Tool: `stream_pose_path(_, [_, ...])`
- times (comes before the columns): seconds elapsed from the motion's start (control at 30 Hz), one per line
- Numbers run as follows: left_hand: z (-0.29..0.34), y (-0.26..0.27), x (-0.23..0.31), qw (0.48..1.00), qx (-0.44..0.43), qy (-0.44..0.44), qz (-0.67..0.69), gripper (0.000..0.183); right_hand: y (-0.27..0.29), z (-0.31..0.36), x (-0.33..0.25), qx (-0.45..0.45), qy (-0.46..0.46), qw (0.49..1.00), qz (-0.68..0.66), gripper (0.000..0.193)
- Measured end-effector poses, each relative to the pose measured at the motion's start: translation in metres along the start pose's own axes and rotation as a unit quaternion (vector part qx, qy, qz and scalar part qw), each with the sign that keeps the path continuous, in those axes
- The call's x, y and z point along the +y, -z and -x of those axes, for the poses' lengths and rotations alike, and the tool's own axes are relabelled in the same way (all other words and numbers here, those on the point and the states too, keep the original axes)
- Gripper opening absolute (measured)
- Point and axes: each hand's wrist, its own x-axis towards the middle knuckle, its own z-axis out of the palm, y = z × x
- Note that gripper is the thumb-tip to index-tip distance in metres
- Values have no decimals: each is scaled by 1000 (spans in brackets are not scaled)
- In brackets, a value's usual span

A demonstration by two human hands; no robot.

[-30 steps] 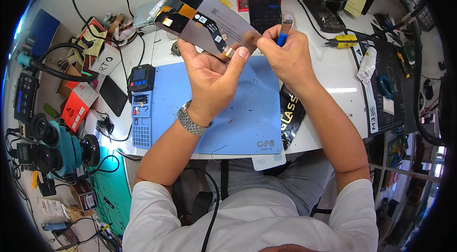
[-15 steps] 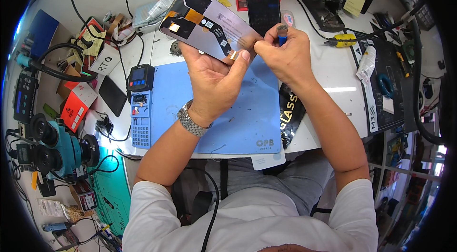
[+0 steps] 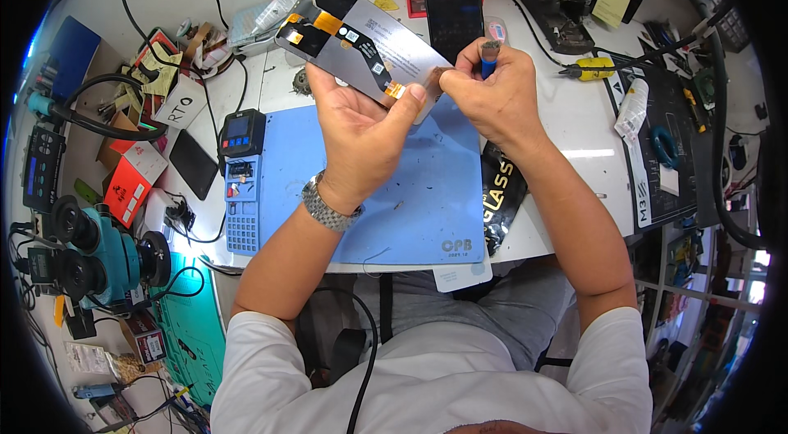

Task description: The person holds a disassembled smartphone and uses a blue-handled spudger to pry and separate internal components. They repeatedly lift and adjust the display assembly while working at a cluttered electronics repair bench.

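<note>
Microscope (image 3: pixel 107 249), teal and black, at far left; beyond it a red box (image 3: pixel 131 184) with white print and a white box (image 3: pixel 182 106) bearing large dark letters. Blue mat (image 3: pixel 369 212) mid-table, dark lettering at its lower right corner. Left hand (image 3: pixel 357 122) grips a phone screen panel (image 3: pixel 390 42), thumb on the lower edge, fingers behind; panel held tilted above the mat's far edge, printed back up: fine grey text, small square codes. Change over the last second: panel sits slightly lower and further right; both holds unaltered, so work probably continues at the same end. Right hand (image 3: pixel 497 89) closed around a blue-handled brush (image 3: pixel 489 66), bristles up; its thumb appears to touch the panel's right end. Black packet (image 3: pixel 502 196) beneath that forearm: bold pale lettering, partly hidden.
</note>
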Motion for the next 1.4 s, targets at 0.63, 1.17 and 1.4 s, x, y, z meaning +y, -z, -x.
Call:
stream_pose_path(0.63, [-10, 17, 1, 987, 54, 122, 90, 75, 13, -12, 5, -68, -33, 992, -98, 19])
stream_pose_path(1.17, [-2, 7, -4, 999, 19, -28, -9, 82, 10, -7, -2, -60, -53, 997, -19, 20])
stream_pose_path(1.4, [-6, 12, -8, 999, 27, -43, -12, 81, 12, -11, 5, -76, -19, 995, -58, 21])
